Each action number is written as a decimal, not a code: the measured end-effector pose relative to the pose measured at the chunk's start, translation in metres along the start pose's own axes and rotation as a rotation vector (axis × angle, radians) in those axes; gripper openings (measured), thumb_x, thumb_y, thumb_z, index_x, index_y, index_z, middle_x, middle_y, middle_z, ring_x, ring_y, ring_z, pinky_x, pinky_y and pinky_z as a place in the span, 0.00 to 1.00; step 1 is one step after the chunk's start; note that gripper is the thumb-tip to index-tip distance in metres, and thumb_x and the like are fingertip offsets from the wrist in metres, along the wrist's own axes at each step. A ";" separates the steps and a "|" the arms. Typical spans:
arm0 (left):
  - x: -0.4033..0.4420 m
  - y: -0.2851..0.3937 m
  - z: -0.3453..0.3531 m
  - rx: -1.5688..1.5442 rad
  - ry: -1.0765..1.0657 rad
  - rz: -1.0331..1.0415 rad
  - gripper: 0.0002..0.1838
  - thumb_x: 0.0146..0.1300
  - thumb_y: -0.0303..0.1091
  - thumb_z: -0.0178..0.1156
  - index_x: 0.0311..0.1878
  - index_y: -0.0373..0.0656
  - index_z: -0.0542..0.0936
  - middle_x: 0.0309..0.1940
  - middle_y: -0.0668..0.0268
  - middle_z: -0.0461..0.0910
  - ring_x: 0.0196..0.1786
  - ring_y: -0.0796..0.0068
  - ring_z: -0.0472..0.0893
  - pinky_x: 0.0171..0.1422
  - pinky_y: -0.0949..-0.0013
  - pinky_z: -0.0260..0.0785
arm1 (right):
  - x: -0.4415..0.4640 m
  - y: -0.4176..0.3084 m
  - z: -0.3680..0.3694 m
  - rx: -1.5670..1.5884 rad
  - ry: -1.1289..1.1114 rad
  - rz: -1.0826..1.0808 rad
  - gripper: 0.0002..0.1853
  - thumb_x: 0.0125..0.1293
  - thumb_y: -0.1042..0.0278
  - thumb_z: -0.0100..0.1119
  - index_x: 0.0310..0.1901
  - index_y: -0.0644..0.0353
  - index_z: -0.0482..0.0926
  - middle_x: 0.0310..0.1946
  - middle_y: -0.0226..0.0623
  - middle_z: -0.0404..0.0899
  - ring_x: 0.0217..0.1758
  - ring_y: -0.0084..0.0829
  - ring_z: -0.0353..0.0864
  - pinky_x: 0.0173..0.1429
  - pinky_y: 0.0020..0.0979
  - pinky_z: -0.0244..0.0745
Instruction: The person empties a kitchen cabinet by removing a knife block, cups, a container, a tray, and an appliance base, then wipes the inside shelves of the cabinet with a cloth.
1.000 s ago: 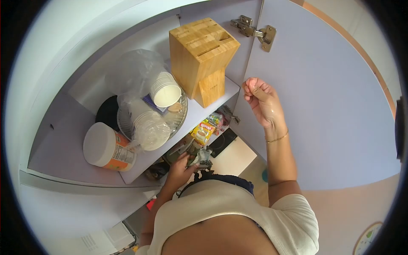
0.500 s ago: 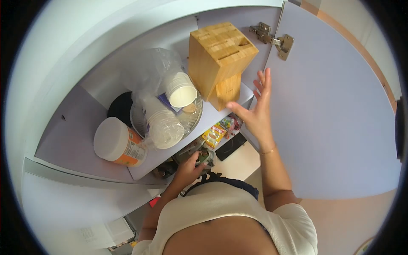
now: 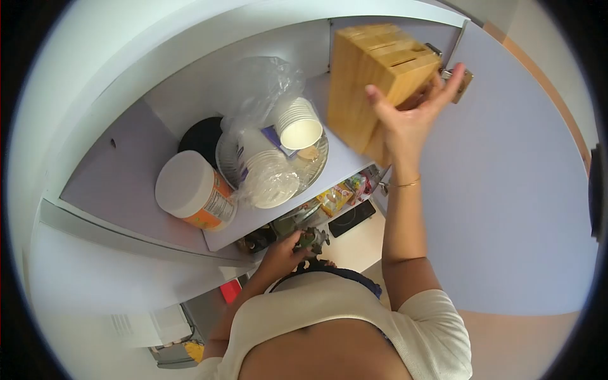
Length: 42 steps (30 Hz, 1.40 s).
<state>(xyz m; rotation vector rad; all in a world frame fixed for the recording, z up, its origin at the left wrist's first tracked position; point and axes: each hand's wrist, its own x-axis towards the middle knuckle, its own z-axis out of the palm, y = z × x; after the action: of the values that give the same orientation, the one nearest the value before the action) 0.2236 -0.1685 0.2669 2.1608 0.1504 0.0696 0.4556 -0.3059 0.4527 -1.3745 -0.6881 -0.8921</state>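
A wooden knife block (image 3: 358, 88) with slots in its top leans at the right end of the upper cabinet shelf, slightly blurred. My right hand (image 3: 408, 123) is closed around its right side, thumb across the near face and some fingers behind it. Lower down, my left hand (image 3: 282, 254) is closed on a small clear packet with dark green contents (image 3: 311, 240), just in front of the lower shelf. What exactly the packet contains is too small to tell.
Stacked paper cups (image 3: 300, 130), a bagged stack of plastic cups (image 3: 272, 183) and a clear tray (image 3: 322, 161) share the shelf with a white-lidded tub (image 3: 190, 187). A cabinet door (image 3: 506, 190) stands open at right. Snack packets (image 3: 335, 199) lie on the shelf below.
My right hand has moved up and closed around the knife block, which has shifted right and up against the shelf. The left hand still holds the packet low down. The view has shifted slightly.
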 end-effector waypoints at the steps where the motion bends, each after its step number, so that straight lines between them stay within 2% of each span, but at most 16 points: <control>1: -0.001 0.002 -0.002 -0.015 -0.009 -0.015 0.19 0.58 0.36 0.61 0.52 0.40 0.73 0.41 0.53 0.79 0.39 0.57 0.80 0.42 0.65 0.71 | 0.000 -0.001 -0.002 0.002 -0.011 0.005 0.63 0.43 0.70 0.75 0.71 0.55 0.33 0.59 0.44 0.58 0.59 0.37 0.64 0.62 0.36 0.62; 3: -0.002 0.001 -0.003 -0.038 -0.014 -0.029 0.20 0.58 0.36 0.61 0.52 0.40 0.72 0.41 0.53 0.79 0.39 0.57 0.80 0.42 0.65 0.71 | 0.001 -0.001 -0.006 0.128 0.012 -0.037 0.62 0.43 0.71 0.75 0.71 0.56 0.33 0.59 0.44 0.58 0.60 0.36 0.63 0.64 0.37 0.61; 5: -0.001 -0.004 -0.002 0.014 -0.021 -0.044 0.20 0.58 0.36 0.62 0.52 0.40 0.72 0.41 0.53 0.79 0.39 0.57 0.80 0.42 0.65 0.71 | -0.005 -0.003 -0.013 0.033 0.004 -0.045 0.62 0.43 0.71 0.75 0.70 0.56 0.34 0.59 0.43 0.58 0.60 0.37 0.63 0.64 0.37 0.61; 7: -0.001 -0.003 -0.004 -0.009 -0.023 -0.061 0.20 0.58 0.37 0.62 0.52 0.40 0.72 0.41 0.53 0.79 0.38 0.58 0.80 0.42 0.65 0.71 | -0.015 -0.001 -0.017 -0.300 -0.048 -0.018 0.62 0.42 0.71 0.75 0.70 0.55 0.35 0.60 0.42 0.57 0.62 0.37 0.62 0.65 0.37 0.60; 8: -0.001 -0.002 -0.005 -0.034 -0.024 -0.077 0.21 0.58 0.37 0.61 0.52 0.40 0.72 0.41 0.52 0.79 0.38 0.58 0.80 0.42 0.65 0.71 | -0.018 0.001 -0.017 -0.300 -0.047 -0.020 0.62 0.42 0.71 0.75 0.70 0.55 0.35 0.60 0.42 0.57 0.62 0.37 0.62 0.65 0.37 0.60; 13: 0.000 0.005 -0.013 -0.007 -0.046 -0.038 0.22 0.59 0.39 0.61 0.53 0.39 0.72 0.41 0.52 0.78 0.37 0.59 0.80 0.41 0.65 0.71 | -0.025 0.001 -0.015 0.040 0.120 0.036 0.62 0.42 0.72 0.74 0.71 0.52 0.35 0.60 0.41 0.56 0.64 0.38 0.59 0.67 0.39 0.58; 17: -0.001 -0.009 -0.006 -0.016 -0.055 -0.008 0.22 0.59 0.39 0.60 0.53 0.37 0.71 0.40 0.51 0.78 0.37 0.59 0.80 0.40 0.65 0.71 | -0.025 -0.014 -0.024 0.039 0.161 -0.027 0.60 0.44 0.75 0.72 0.71 0.51 0.35 0.60 0.41 0.57 0.64 0.37 0.59 0.67 0.39 0.58; 21: 0.000 -0.013 -0.007 -0.042 -0.078 -0.049 0.22 0.60 0.40 0.59 0.52 0.36 0.71 0.38 0.50 0.78 0.36 0.58 0.79 0.40 0.64 0.70 | -0.022 -0.018 -0.038 0.128 0.223 -0.074 0.53 0.50 0.79 0.63 0.71 0.51 0.36 0.60 0.41 0.59 0.64 0.35 0.61 0.67 0.37 0.59; 23: 0.000 -0.008 -0.012 -0.060 -0.065 -0.018 0.22 0.60 0.41 0.59 0.53 0.37 0.71 0.37 0.49 0.78 0.34 0.57 0.79 0.38 0.64 0.70 | -0.021 -0.022 -0.045 0.314 0.297 0.052 0.49 0.53 0.79 0.59 0.71 0.51 0.38 0.59 0.42 0.61 0.63 0.34 0.63 0.66 0.37 0.61; 27: -0.003 -0.011 -0.014 -0.122 -0.056 0.003 0.22 0.59 0.41 0.59 0.52 0.37 0.71 0.36 0.49 0.78 0.33 0.57 0.79 0.37 0.64 0.70 | -0.028 -0.036 -0.051 0.332 0.353 0.090 0.50 0.52 0.68 0.62 0.71 0.55 0.39 0.60 0.42 0.60 0.63 0.36 0.63 0.67 0.37 0.61; 28: -0.005 -0.009 -0.017 -0.077 -0.065 -0.009 0.23 0.59 0.41 0.60 0.53 0.37 0.71 0.36 0.49 0.78 0.33 0.57 0.79 0.38 0.63 0.70 | -0.030 -0.036 -0.053 0.301 0.349 0.079 0.51 0.51 0.62 0.63 0.70 0.56 0.38 0.60 0.43 0.59 0.64 0.37 0.62 0.68 0.39 0.59; 32: -0.010 -0.008 -0.020 -0.037 -0.094 -0.053 0.25 0.59 0.41 0.60 0.56 0.38 0.71 0.38 0.49 0.78 0.36 0.57 0.79 0.40 0.63 0.70 | -0.035 -0.044 -0.058 0.289 0.371 0.093 0.51 0.52 0.58 0.62 0.70 0.59 0.38 0.60 0.43 0.59 0.65 0.37 0.61 0.68 0.39 0.59; 35: -0.015 -0.017 -0.017 -0.058 -0.066 -0.003 0.26 0.59 0.40 0.60 0.58 0.39 0.70 0.41 0.49 0.78 0.37 0.57 0.80 0.41 0.64 0.71 | -0.035 -0.048 -0.064 0.391 0.424 0.135 0.54 0.48 0.63 0.67 0.71 0.56 0.39 0.59 0.41 0.61 0.64 0.37 0.63 0.67 0.38 0.61; 38: -0.019 -0.024 -0.017 0.004 -0.027 0.106 0.21 0.61 0.39 0.58 0.53 0.38 0.71 0.41 0.52 0.78 0.39 0.63 0.80 0.42 0.66 0.71 | -0.036 -0.041 -0.073 0.465 0.435 0.176 0.49 0.50 0.60 0.64 0.69 0.57 0.43 0.56 0.40 0.62 0.62 0.35 0.64 0.65 0.38 0.65; 40: -0.023 -0.025 -0.021 -0.021 -0.057 0.067 0.21 0.61 0.39 0.58 0.53 0.37 0.71 0.41 0.51 0.78 0.40 0.62 0.80 0.43 0.65 0.71 | -0.040 -0.034 -0.081 0.607 0.375 0.216 0.35 0.55 0.53 0.60 0.60 0.61 0.60 0.53 0.41 0.68 0.58 0.35 0.69 0.59 0.37 0.72; 42: -0.026 -0.023 -0.024 -0.043 -0.089 0.030 0.21 0.60 0.39 0.58 0.53 0.37 0.71 0.41 0.50 0.78 0.41 0.60 0.80 0.43 0.65 0.70 | -0.041 -0.045 -0.082 0.645 0.357 0.227 0.31 0.55 0.53 0.60 0.56 0.61 0.64 0.51 0.40 0.70 0.56 0.35 0.71 0.57 0.36 0.73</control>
<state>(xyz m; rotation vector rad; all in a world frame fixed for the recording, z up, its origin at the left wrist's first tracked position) 0.1934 -0.1396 0.2620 2.1187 0.0649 -0.0063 0.3889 -0.3807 0.4332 -0.6769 -0.4704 -0.6296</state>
